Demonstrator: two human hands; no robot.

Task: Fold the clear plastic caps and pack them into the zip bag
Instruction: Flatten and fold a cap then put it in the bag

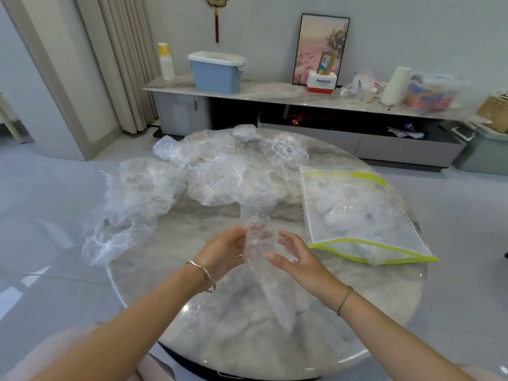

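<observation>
Clear plastic cap (264,273): gathered into a long narrow strip, held up over the middle of the round marble table (233,339), its tail trailing toward 5 o'clock.

Your left hand (222,254): fingers curled round the strip's upper part from the 9 o'clock side and seen through the film; grip is closed on the plastic.

Your right hand (297,259): at the 3 o'clock side of the strip, fingers spread and only lightly bent, thumb tip touching the cap's edge; not clamped.

Zip bag (347,174): lies flat on the table at 2 to 3 o'clock, yellow-green trim, with folded caps (351,213) inside. Whether the zip is sealed cannot be told.

Loose caps (220,174): crumpled heap from 9 to 12 o'clock, some spilling over the table edge at 9.

Wrists: silver bangle (202,273) on the left, thin cord (345,299) on the right.
</observation>
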